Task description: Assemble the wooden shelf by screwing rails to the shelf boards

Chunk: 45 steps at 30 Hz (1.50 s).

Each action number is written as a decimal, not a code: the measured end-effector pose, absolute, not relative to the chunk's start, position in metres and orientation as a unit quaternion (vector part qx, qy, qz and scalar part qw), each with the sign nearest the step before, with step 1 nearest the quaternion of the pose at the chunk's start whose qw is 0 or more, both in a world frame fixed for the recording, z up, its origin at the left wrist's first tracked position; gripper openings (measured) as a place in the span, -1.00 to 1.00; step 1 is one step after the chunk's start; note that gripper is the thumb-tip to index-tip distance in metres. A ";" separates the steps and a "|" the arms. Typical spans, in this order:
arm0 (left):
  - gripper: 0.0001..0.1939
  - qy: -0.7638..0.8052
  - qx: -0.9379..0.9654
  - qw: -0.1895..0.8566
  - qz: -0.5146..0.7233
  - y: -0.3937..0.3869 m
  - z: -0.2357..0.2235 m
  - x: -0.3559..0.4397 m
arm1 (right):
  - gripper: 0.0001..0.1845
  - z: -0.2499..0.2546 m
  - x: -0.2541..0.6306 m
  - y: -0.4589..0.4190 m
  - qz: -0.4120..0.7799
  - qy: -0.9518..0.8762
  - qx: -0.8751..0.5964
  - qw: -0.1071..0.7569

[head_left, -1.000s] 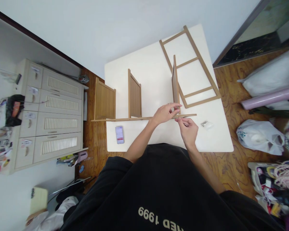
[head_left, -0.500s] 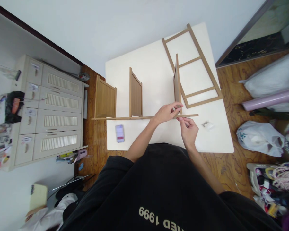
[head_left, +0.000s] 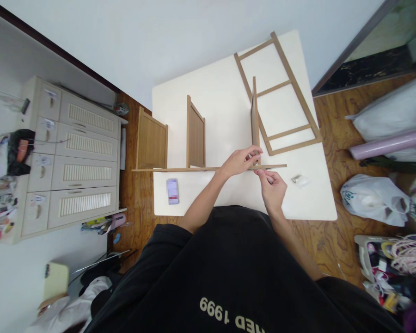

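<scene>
A wooden shelf frame stands on its edge across the white table (head_left: 225, 106), its long side rail (head_left: 180, 169) facing me. Three panels run back from that rail: a left panel (head_left: 152, 141), a middle panel (head_left: 196, 134) and a right panel (head_left: 255, 115). My left hand (head_left: 240, 162) has its fingers curled round the near end of the right panel, where it meets the rail. On the rail's near side, my right hand (head_left: 273, 187) is closed in a pinch against the same joint. Whatever small thing sits between its fingertips is hidden.
A loose ladder-shaped wooden frame (head_left: 297, 95) lies flat at the table's back right. A small clear bag (head_left: 300, 180) lies right of my right hand, and a phone (head_left: 172, 191) at the front left. White drawers (head_left: 86, 152) stand left; bags (head_left: 374, 199) crowd the right floor.
The view has shifted slightly. Both hands stay at the joint of the right panel and the rail, with only slight movement in the right fingers.
</scene>
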<state>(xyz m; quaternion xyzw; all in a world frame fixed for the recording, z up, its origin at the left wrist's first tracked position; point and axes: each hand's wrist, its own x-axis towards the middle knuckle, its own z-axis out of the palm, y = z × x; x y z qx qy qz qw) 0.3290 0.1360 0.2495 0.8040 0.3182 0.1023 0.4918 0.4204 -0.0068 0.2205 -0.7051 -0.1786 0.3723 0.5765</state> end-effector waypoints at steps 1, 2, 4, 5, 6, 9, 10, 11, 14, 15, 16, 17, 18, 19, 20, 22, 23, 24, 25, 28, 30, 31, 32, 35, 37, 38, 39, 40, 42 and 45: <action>-0.70 0.317 0.806 0.490 0.102 0.136 0.248 0.329 | -0.62 0.220 0.421 -0.007 0.371 -0.180 -0.706 0.576; -0.70 0.315 0.808 0.487 0.103 0.136 0.247 0.330 | -0.63 0.220 0.422 -0.006 0.370 -0.181 -0.707 0.575; -0.70 0.313 0.810 0.484 0.105 0.137 0.246 0.330 | -0.64 0.219 0.423 -0.006 0.372 -0.181 -0.706 0.575; -0.71 0.313 0.811 0.483 0.106 0.137 0.246 0.330 | -0.65 0.219 0.423 -0.005 0.375 -0.180 -0.703 0.577; -0.70 0.314 0.810 0.483 0.107 0.137 0.246 0.329 | -0.65 0.219 0.423 -0.005 0.379 -0.179 -0.699 0.580; -0.66 0.327 0.810 0.476 0.105 0.136 0.248 0.328 | -0.66 0.218 0.422 -0.004 0.380 -0.176 -0.693 0.587; -0.63 0.336 0.809 0.472 0.104 0.135 0.249 0.328 | -0.66 0.217 0.422 -0.004 0.377 -0.176 -0.694 0.587; -0.62 0.346 0.807 0.468 0.102 0.135 0.250 0.328 | -0.65 0.217 0.422 -0.004 0.374 -0.177 -0.696 0.588; -0.59 0.364 0.803 0.462 0.095 0.133 0.252 0.328 | -0.64 0.216 0.421 -0.004 0.363 -0.177 -0.704 0.584; -0.60 0.362 0.804 0.463 0.092 0.133 0.253 0.328 | -0.64 0.217 0.421 -0.004 0.360 -0.178 -0.709 0.579; -0.61 0.358 0.804 0.466 0.090 0.133 0.253 0.328 | -0.63 0.218 0.421 -0.004 0.359 -0.181 -0.715 0.572; -0.63 0.351 0.805 0.470 0.088 0.133 0.253 0.329 | -0.62 0.219 0.421 -0.004 0.356 -0.186 -0.721 0.564; -0.65 0.346 0.805 0.473 0.087 0.134 0.252 0.329 | -0.61 0.221 0.421 -0.003 0.354 -0.191 -0.728 0.556; -0.66 0.342 0.805 0.476 0.087 0.134 0.252 0.329 | -0.61 0.222 0.421 -0.003 0.351 -0.196 -0.733 0.548; -0.67 0.340 0.805 0.478 0.086 0.135 0.251 0.329 | -0.61 0.223 0.421 -0.003 0.349 -0.202 -0.736 0.543; -0.66 0.345 0.805 0.474 0.085 0.135 0.250 0.330 | -0.60 0.225 0.421 -0.004 0.350 -0.212 -0.734 0.541; -0.66 0.349 0.807 0.470 0.083 0.135 0.249 0.330 | -0.59 0.224 0.421 -0.004 0.355 -0.215 -0.729 0.544; -0.66 0.352 0.810 0.462 0.083 0.135 0.249 0.330 | -0.59 0.224 0.421 -0.005 0.363 -0.216 -0.722 0.549; -0.66 0.354 0.815 0.451 0.083 0.135 0.250 0.330 | -0.59 0.222 0.421 -0.006 0.370 -0.213 -0.715 0.554; -0.68 0.337 0.837 0.422 0.084 0.132 0.255 0.328 | -0.60 0.219 0.421 -0.009 0.381 -0.207 -0.703 0.564; -0.62 0.305 0.854 0.415 0.078 0.129 0.259 0.324 | -0.62 0.217 0.421 -0.009 0.379 -0.212 -0.704 0.562; -0.57 0.287 0.861 0.412 0.073 0.128 0.261 0.321 | -0.62 0.217 0.421 -0.009 0.377 -0.216 -0.705 0.560; -0.52 0.274 0.868 0.409 0.067 0.127 0.263 0.319 | -0.62 0.217 0.422 -0.009 0.376 -0.220 -0.707 0.557; -0.42 0.256 0.883 0.390 0.052 0.127 0.264 0.312 | -0.62 0.219 0.423 -0.009 0.371 -0.227 -0.711 0.553; -0.43 0.254 0.889 0.378 0.054 0.128 0.261 0.310 | -0.62 0.221 0.423 -0.010 0.371 -0.234 -0.710 0.552; -0.44 0.253 0.891 0.372 0.057 0.129 0.259 0.310 | -0.63 0.222 0.424 -0.010 0.369 -0.238 -0.710 0.551; -0.44 0.252 0.894 0.365 0.060 0.129 0.257 0.310 | -0.64 0.223 0.424 -0.010 0.367 -0.243 -0.710 0.550; -0.44 0.252 0.897 0.357 0.062 0.128 0.256 0.310 | -0.64 0.224 0.425 -0.010 0.363 -0.247 -0.712 0.548; -0.44 0.251 0.904 0.341 0.061 0.127 0.255 0.310 | -0.66 0.224 0.425 -0.010 0.353 -0.253 -0.715 0.547; -0.43 0.252 0.912 0.319 0.051 0.122 0.256 0.310 | -0.67 0.223 0.425 -0.009 0.343 -0.258 -0.714 0.552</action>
